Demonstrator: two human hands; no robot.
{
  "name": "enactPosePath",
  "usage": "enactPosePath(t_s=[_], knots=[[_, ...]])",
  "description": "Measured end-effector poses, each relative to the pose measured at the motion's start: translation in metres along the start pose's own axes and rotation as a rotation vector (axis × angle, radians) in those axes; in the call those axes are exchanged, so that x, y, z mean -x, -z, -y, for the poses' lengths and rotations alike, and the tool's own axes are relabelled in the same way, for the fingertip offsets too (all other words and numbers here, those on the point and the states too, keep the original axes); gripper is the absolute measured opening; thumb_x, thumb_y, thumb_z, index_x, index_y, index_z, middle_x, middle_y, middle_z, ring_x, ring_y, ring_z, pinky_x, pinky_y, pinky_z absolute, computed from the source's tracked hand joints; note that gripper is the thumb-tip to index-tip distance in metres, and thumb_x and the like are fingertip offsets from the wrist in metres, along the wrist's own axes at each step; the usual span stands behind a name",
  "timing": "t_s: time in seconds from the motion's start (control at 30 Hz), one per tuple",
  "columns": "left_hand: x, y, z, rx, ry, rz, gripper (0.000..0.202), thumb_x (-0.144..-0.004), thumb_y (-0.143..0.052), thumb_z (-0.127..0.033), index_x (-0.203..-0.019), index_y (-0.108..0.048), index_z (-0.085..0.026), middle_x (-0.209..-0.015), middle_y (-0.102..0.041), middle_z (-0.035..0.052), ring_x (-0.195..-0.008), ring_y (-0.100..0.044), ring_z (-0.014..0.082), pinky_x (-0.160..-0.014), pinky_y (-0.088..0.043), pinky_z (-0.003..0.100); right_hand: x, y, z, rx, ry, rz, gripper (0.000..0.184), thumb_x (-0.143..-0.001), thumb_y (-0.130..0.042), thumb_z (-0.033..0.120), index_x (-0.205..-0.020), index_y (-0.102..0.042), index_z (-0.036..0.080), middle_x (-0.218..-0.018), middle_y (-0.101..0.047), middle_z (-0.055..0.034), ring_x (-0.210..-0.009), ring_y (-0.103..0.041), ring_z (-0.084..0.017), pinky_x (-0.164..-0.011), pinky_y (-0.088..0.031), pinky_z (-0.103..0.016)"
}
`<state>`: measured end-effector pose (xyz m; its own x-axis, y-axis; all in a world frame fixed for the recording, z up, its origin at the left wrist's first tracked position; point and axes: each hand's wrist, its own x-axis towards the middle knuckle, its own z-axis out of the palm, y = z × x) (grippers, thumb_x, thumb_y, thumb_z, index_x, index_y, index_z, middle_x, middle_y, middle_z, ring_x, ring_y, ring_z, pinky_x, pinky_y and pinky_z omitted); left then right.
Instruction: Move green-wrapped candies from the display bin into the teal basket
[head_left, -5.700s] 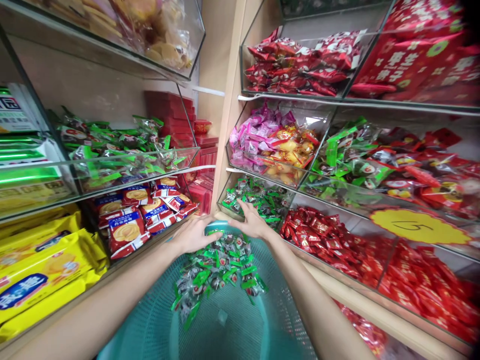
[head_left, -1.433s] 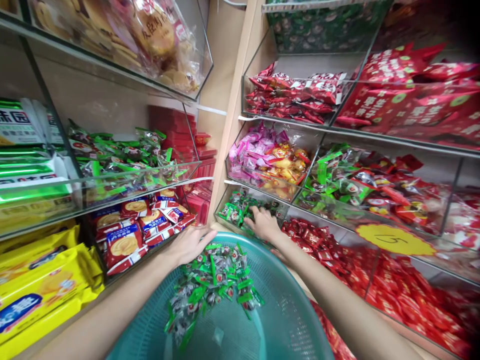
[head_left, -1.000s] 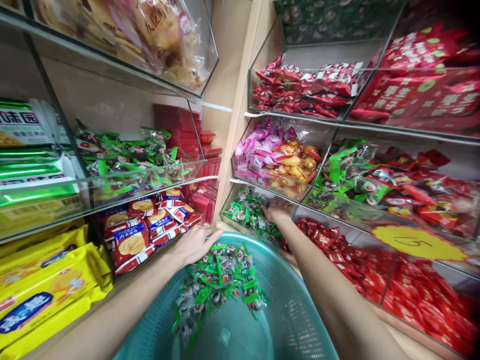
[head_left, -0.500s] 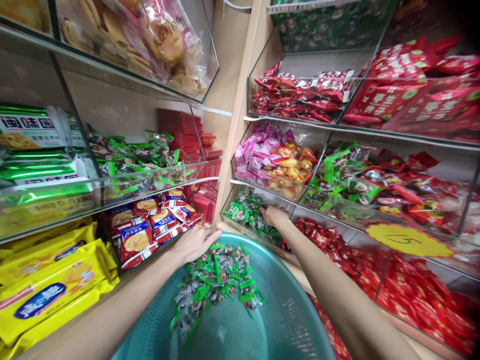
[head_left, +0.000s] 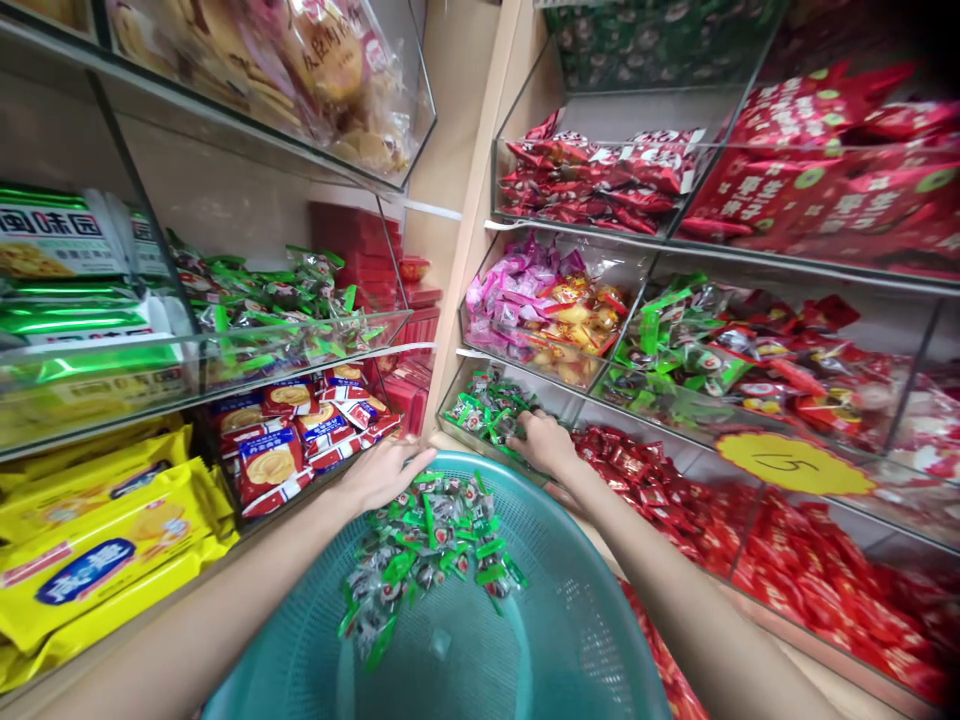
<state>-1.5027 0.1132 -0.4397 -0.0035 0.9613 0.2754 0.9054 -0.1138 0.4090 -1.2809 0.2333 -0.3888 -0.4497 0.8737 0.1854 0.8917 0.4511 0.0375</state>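
Note:
A teal plastic basket (head_left: 517,690) with perforated sides takes up the lower middle, and a heap of green-and-clear wrapped candies (head_left: 431,535) lies against its far left inside. My left hand (head_left: 386,475) is closed over the basket's far left rim, thumb pointing right along the edge; its other fingertips are partly hidden. Just beyond the rim, my right hand (head_left: 546,440) reaches into a low clear bin (head_left: 459,432). Its fingers curl down around green-wrapped candies (head_left: 491,400) there, with the fingertips partly covered.
Red-wrapped candies (head_left: 630,475) fill the bins to the right, under a yellow price tag (head_left: 795,462). Pink-wrapped sweets (head_left: 517,295) sit in the bin above my right hand. At left are yellow packets (head_left: 112,560) and red-and-blue biscuit packs (head_left: 270,465). Clear shelf edges overhang both sides.
My right hand has drawn slightly toward the bin's front, nearer the basket, with its fingers more curled. My left hand remains on the rim. The view has shifted slightly.

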Motion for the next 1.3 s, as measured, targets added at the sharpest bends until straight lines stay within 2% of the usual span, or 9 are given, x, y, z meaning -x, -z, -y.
enactPosePath(t_s=[0.17, 0.3, 0.43, 0.53, 0.63, 0.73, 0.83, 0.93, 1.3], knots=[[0.001, 0.000, 0.002, -0.027, 0.013, 0.017, 0.060, -0.088, -0.019, -0.059, -0.112, -0.062, -0.025, -0.123, -0.058, 0.0017, -0.117, -0.049, 0.0225, -0.097, -0.036, 0.033, 0.005, -0.020, 0.001, -0.158, 0.014, -0.245, 0.023, -0.083, -0.049, 0.030, -0.102, -0.055, 0.019, -0.109, -0.054, -0.0084, -0.097, -0.050, -0.023, -0.078, -0.038, -0.031], [0.001, 0.000, 0.003, -0.042, 0.027, 0.038, 0.061, -0.088, -0.019, -0.060, -0.115, -0.060, -0.025, -0.124, -0.057, 0.0020, -0.117, -0.049, 0.0225, -0.098, -0.036, 0.033, 0.009, -0.034, 0.002, -0.300, 0.054, -0.425, 0.020, -0.088, -0.039, 0.027, -0.091, -0.057, 0.019, -0.098, -0.057, -0.0068, -0.091, -0.049, -0.021, -0.080, -0.036, -0.031], [0.002, -0.001, 0.004, -0.062, 0.036, 0.043, 0.062, -0.087, -0.018, -0.060, -0.117, -0.059, -0.025, -0.125, -0.056, 0.0027, -0.116, -0.049, 0.0231, -0.096, -0.038, 0.034, 0.015, -0.035, 0.005, -0.507, 0.096, -0.605, 0.025, -0.090, -0.034, 0.030, -0.090, -0.056, 0.019, -0.100, -0.058, -0.0081, -0.094, -0.049, -0.021, -0.084, -0.037, -0.033], [0.001, -0.001, 0.003, -0.064, 0.058, 0.044, 0.062, -0.087, -0.018, -0.061, -0.116, -0.059, -0.025, -0.122, -0.058, 0.0028, -0.113, -0.052, 0.0230, -0.094, -0.039, 0.034, 0.023, -0.032, 0.010, -0.640, 0.149, -0.670, 0.025, -0.091, -0.035, 0.033, -0.089, -0.056, 0.020, -0.100, -0.058, -0.0083, -0.098, -0.050, -0.021, -0.087, -0.037, -0.036], [0.000, -0.002, 0.004, -0.058, 0.062, 0.046, 0.061, -0.087, -0.018, -0.060, -0.116, -0.060, -0.025, -0.121, -0.059, 0.0023, -0.112, -0.052, 0.0226, -0.095, -0.039, 0.034, 0.032, -0.031, 0.017, -0.749, 0.270, -0.632, 0.021, -0.091, -0.038, 0.033, -0.089, -0.055, 0.021, -0.097, -0.058, -0.0072, -0.093, -0.053, -0.019, -0.084, -0.041, -0.033], [-0.001, -0.004, 0.004, -0.049, 0.058, 0.047, 0.061, -0.088, -0.019, -0.060, -0.115, -0.060, -0.025, -0.120, -0.060, 0.0027, -0.113, -0.052, 0.0224, -0.096, -0.038, 0.034, 0.038, -0.036, 0.025, -0.836, 0.410, -0.517, 0.018, -0.091, -0.039, 0.031, -0.088, -0.054, 0.020, -0.092, -0.057, -0.0053, -0.084, -0.055, -0.015, -0.075, -0.044, -0.028], [-0.002, -0.005, 0.005, -0.042, 0.040, 0.040, 0.060, -0.088, -0.019, -0.059, -0.116, -0.059, -0.025, -0.120, -0.060, 0.0030, -0.113, -0.052, 0.0223, -0.096, -0.038, 0.033, 0.042, -0.044, 0.032, -0.819, 0.507, -0.398, 0.018, -0.091, -0.038, 0.028, -0.089, -0.054, 0.021, -0.090, -0.057, -0.0044, -0.083, -0.055, -0.014, -0.076, -0.045, -0.026], [-0.002, -0.005, 0.004, -0.038, 0.046, 0.035, 0.060, -0.088, -0.019, -0.059, -0.118, -0.058, -0.024, -0.121, -0.060, 0.0034, -0.113, -0.052, 0.0225, -0.095, -0.038, 0.033, 0.044, -0.052, 0.036, -0.747, 0.543, -0.331, 0.018, -0.092, -0.036, 0.027, -0.093, -0.054, 0.022, -0.091, -0.057, -0.0041, -0.085, -0.056, -0.014, -0.077, -0.046, -0.027], [-0.001, -0.005, 0.006, -0.024, 0.033, 0.022, 0.059, -0.088, -0.020, -0.059, -0.114, -0.061, -0.025, -0.122, -0.059, 0.0020, -0.112, -0.053, 0.0219, -0.095, -0.039, 0.032, 0.049, -0.067, 0.040, -0.646, 0.592, -0.229, 0.014, -0.088, -0.037, 0.020, -0.096, -0.048, 0.022, -0.097, -0.054, -0.0041, -0.085, -0.055, -0.014, -0.076, -0.046, -0.026]])
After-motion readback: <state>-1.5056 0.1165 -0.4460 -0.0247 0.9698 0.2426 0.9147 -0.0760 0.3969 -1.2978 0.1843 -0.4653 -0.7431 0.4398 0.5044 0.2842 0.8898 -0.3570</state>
